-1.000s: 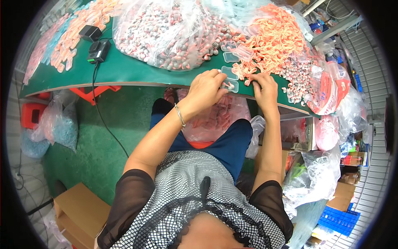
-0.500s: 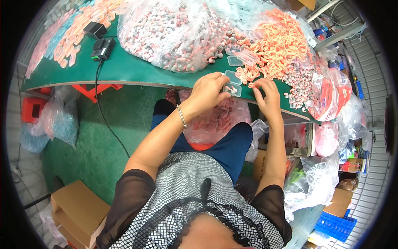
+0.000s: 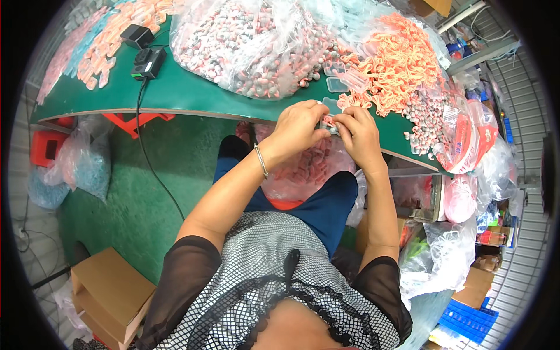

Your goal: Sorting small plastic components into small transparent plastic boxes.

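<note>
At the table's front edge, my left hand (image 3: 298,127) is closed on the side of a small clear plastic case (image 3: 332,106), whose hinged lid stands open. Small pink and grey pieces (image 3: 329,121) lie in its lower half, partly covered by my fingers. From the right, my right hand (image 3: 360,137) reaches over this half with thumb and fingertips pinched together at the pieces. What exactly sits in that pinch is hidden. Just beyond the case are a bundle of orange looped cords (image 3: 354,100) and another clear case (image 3: 337,85).
A big clear bag of grey-and-pink rounded pieces (image 3: 251,52) fills the table's back middle. Orange cords (image 3: 408,52) heap at right, beside loose small pieces (image 3: 429,119) and a red-and-white bag (image 3: 466,140). Black adapters (image 3: 147,63) trail a cable at left. A pink-filled bag (image 3: 303,169) hangs below.
My right hand has moved left, bringing a small orange-pink piece from beside the case to its lower half. My left hand stays at the case.
</note>
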Action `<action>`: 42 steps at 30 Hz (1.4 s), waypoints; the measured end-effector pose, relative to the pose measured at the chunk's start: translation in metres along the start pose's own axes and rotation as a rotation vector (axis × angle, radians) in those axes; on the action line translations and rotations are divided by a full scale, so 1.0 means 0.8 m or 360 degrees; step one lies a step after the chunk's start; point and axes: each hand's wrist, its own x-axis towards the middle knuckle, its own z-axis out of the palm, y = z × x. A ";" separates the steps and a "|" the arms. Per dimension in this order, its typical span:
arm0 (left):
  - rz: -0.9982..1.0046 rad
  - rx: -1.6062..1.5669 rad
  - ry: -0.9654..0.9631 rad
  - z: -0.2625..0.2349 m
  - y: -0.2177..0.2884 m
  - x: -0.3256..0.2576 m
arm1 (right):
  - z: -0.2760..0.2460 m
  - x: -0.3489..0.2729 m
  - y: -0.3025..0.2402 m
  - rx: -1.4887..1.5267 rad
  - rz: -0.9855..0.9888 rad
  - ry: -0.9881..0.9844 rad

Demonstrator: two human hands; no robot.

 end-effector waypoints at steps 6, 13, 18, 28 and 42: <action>0.0037 0.0011 -0.0005 -0.004 0.001 0.000 | -0.001 0.000 0.009 0.0018 -0.0007 0.0030; 0.0053 0.0021 0.0001 0.001 0.000 -0.001 | 0.010 0.019 0.025 -0.0486 0.0111 -0.0060; -0.0040 -0.0090 0.0019 -0.004 0.012 0.000 | 0.007 0.009 0.042 0.0019 0.0256 -0.0001; 0.0233 0.0184 0.0268 0.014 0.000 0.000 | 0.014 -0.022 0.015 0.0229 0.0010 0.0093; 0.0420 0.0287 0.0321 -0.031 -0.011 -0.021 | 0.011 0.000 0.017 0.0372 0.0079 0.0131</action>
